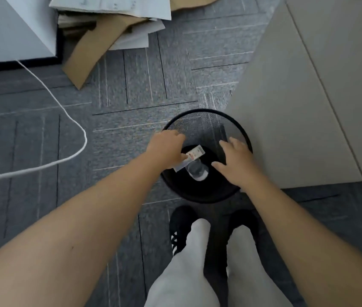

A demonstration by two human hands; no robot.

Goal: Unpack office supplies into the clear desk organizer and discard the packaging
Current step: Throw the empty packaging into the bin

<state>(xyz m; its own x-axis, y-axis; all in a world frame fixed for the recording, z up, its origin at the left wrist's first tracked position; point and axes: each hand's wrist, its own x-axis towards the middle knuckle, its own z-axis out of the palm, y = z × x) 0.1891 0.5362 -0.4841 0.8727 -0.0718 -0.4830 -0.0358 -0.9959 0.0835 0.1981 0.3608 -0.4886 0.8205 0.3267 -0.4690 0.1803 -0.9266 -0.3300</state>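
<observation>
A black mesh waste bin (204, 117) stands on the carpet just in front of my feet. My left hand (166, 148) is over the bin's left side and pinches a small clear packaging piece with a red-and-white label (194, 154) over the opening. Below it inside the bin lies a clear plastic item (197, 171). My right hand (237, 162) hovers over the bin's right side with fingers spread and holds nothing. The desk organizer is not in view.
A beige cabinet (304, 107) stands right of the bin. Flattened cardboard and papers (113, 25) lie on the floor at the top. A white cable (74, 120) loops across the carpet on the left. A white unit (9, 29) fills the top left corner.
</observation>
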